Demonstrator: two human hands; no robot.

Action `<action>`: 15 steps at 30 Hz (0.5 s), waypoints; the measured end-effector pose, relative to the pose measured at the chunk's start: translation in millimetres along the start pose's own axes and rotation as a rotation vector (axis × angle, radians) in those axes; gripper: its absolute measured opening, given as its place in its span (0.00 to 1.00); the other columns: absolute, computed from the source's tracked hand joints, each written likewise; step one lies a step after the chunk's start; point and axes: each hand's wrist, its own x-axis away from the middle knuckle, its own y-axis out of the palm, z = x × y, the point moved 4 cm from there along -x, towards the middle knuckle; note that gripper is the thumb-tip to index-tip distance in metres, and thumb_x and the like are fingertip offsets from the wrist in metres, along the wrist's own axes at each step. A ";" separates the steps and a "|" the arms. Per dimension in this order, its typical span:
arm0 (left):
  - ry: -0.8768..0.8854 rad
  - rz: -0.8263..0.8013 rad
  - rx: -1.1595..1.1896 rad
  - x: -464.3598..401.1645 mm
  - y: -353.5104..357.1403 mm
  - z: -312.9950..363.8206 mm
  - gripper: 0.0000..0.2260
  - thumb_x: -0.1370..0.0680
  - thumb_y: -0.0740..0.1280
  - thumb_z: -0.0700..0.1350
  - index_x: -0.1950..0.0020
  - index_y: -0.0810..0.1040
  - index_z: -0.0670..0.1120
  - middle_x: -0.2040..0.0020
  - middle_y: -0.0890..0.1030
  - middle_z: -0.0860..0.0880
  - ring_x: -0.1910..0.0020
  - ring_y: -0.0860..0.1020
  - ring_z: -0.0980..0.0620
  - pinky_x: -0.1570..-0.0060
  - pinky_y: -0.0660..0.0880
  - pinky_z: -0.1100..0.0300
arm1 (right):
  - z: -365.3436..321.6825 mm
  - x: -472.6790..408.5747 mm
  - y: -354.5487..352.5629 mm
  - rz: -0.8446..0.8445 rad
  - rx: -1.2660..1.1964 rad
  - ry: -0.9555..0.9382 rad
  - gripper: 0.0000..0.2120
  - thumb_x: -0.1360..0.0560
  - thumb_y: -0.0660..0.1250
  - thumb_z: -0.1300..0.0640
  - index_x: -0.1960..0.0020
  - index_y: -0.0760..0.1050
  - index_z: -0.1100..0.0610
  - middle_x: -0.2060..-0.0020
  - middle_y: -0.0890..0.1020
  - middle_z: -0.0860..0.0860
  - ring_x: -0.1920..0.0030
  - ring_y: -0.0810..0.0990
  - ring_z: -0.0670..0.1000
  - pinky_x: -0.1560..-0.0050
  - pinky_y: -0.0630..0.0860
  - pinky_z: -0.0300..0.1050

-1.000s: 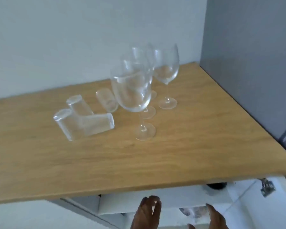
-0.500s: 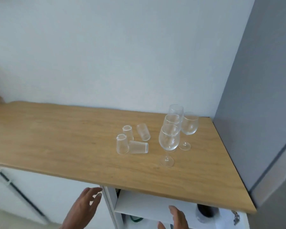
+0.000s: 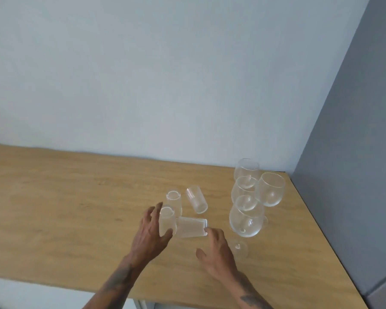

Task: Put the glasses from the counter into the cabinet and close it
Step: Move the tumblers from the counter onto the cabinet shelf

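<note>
Several clear tumblers sit mid-counter: two stand upside down, the near tumbler [image 3: 167, 221] and a far tumbler [image 3: 174, 200]; a lying tumbler [image 3: 191, 227] and a ribbed lying tumbler [image 3: 196, 199] are on their sides. My left hand [image 3: 151, 235] reaches round the near upside-down tumbler, fingers spread at its left, thumb at its front. My right hand [image 3: 216, 253] touches the lying tumbler's right end with a fingertip. Several wine glasses [image 3: 245, 221] stand upright in a cluster to the right. Only a sliver of the cabinet [image 3: 143, 305] shows below the counter edge.
The wooden counter [image 3: 65, 219] stretches bare to the left. A grey panel [image 3: 354, 175] walls off its right end, close behind the wine glasses. A white wall runs along the back.
Both hands have risen from below the counter edge to the tumblers. The view has tilted up, so the open cabinet has dropped almost out of sight.
</note>
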 end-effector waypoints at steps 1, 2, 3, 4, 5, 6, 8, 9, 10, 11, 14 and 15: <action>-0.014 -0.029 0.006 -8.8 6.0 -4.5 0.39 0.25 0.71 0.50 0.20 0.54 0.48 0.25 0.61 0.43 0.29 0.66 0.42 0.38 0.73 0.49 | -1.8 -15.3 6.0 -0.016 0.049 0.016 0.32 0.26 0.66 0.51 0.25 0.57 0.52 0.30 0.63 0.49 0.34 0.70 0.52 0.40 0.74 0.43; -0.023 -0.051 0.012 -15.6 11.4 -9.8 0.40 0.25 0.71 0.51 0.19 0.52 0.50 0.23 0.59 0.43 0.26 0.64 0.42 0.36 0.72 0.50 | -2.9 -29.3 10.5 -0.027 0.096 0.035 0.35 0.25 0.66 0.52 0.23 0.53 0.51 0.27 0.60 0.50 0.32 0.68 0.53 0.40 0.73 0.44; -0.028 -0.068 0.019 -21.7 15.9 -15.3 0.39 0.25 0.70 0.52 0.20 0.52 0.51 0.21 0.56 0.43 0.25 0.62 0.42 0.35 0.71 0.50 | -2.6 -42.8 14.6 -0.032 0.133 0.049 0.37 0.25 0.66 0.53 0.22 0.49 0.50 0.25 0.56 0.50 0.30 0.66 0.54 0.39 0.73 0.44; -0.029 -0.084 0.028 -27.1 19.1 -20.6 0.37 0.24 0.70 0.53 0.20 0.54 0.52 0.21 0.56 0.44 0.23 0.61 0.43 0.34 0.70 0.51 | -1.9 -53.7 17.8 -0.046 0.161 0.067 0.39 0.25 0.66 0.54 0.22 0.47 0.48 0.23 0.52 0.51 0.29 0.64 0.55 0.38 0.73 0.45; -0.022 -0.089 0.045 -32.0 21.7 -24.9 0.35 0.24 0.70 0.53 0.21 0.57 0.52 0.21 0.57 0.45 0.23 0.61 0.44 0.34 0.69 0.53 | 0.1 -62.7 21.1 -0.064 0.179 0.077 0.39 0.25 0.66 0.55 0.22 0.46 0.47 0.22 0.49 0.51 0.28 0.62 0.56 0.37 0.73 0.46; -0.009 -0.087 0.070 -35.4 23.3 -28.5 0.32 0.24 0.70 0.53 0.23 0.60 0.51 0.22 0.60 0.47 0.25 0.64 0.46 0.34 0.70 0.55 | 2.0 -67.9 24.3 -0.087 0.197 0.078 0.38 0.24 0.66 0.55 0.22 0.49 0.47 0.21 0.48 0.51 0.27 0.62 0.56 0.36 0.72 0.47; 0.018 -0.082 0.141 -37.5 23.7 -32.7 0.29 0.25 0.72 0.51 0.27 0.65 0.50 0.28 0.68 0.52 0.31 0.71 0.50 0.38 0.71 0.59 | 3.6 -68.8 26.8 -0.103 0.189 0.055 0.31 0.25 0.67 0.55 0.26 0.56 0.48 0.21 0.52 0.50 0.26 0.63 0.55 0.34 0.70 0.49; 0.018 -0.085 0.185 -35.5 22.9 -34.1 0.29 0.25 0.73 0.51 0.29 0.65 0.50 0.31 0.71 0.54 0.34 0.73 0.51 0.39 0.71 0.61 | 3.8 -65.4 26.2 -0.102 0.167 0.035 0.29 0.25 0.68 0.55 0.29 0.59 0.49 0.23 0.58 0.49 0.27 0.65 0.54 0.33 0.69 0.50; 0.008 -0.091 0.227 -31.1 22.2 -36.5 0.28 0.26 0.73 0.52 0.29 0.65 0.51 0.33 0.73 0.55 0.37 0.74 0.53 0.40 0.71 0.62 | 3.7 -59.0 25.3 -0.107 0.148 0.018 0.27 0.26 0.69 0.53 0.31 0.61 0.49 0.27 0.65 0.47 0.30 0.68 0.52 0.34 0.68 0.49; -0.003 -0.088 0.262 -25.9 22.7 -40.7 0.28 0.26 0.74 0.52 0.30 0.65 0.53 0.34 0.74 0.57 0.39 0.74 0.54 0.41 0.72 0.62 | 3.5 -52.8 24.3 -0.117 0.128 0.008 0.26 0.28 0.70 0.51 0.34 0.63 0.49 0.33 0.70 0.45 0.34 0.72 0.51 0.36 0.68 0.47; -0.037 -0.054 0.348 -0.4 24.2 -54.4 0.29 0.30 0.75 0.55 0.33 0.67 0.61 0.36 0.74 0.62 0.40 0.74 0.62 0.41 0.76 0.59 | 2.3 -26.3 17.2 -0.138 0.008 0.012 0.30 0.34 0.73 0.46 0.36 0.67 0.49 0.44 0.73 0.45 0.44 0.76 0.46 0.43 0.72 0.38; -0.057 -0.036 0.371 5.9 24.1 -57.3 0.30 0.32 0.76 0.55 0.34 0.68 0.63 0.36 0.74 0.63 0.40 0.74 0.65 0.42 0.77 0.58 | 2.1 -21.0 12.7 -0.132 -0.031 0.011 0.31 0.36 0.75 0.45 0.36 0.69 0.48 0.45 0.73 0.46 0.46 0.76 0.45 0.47 0.72 0.34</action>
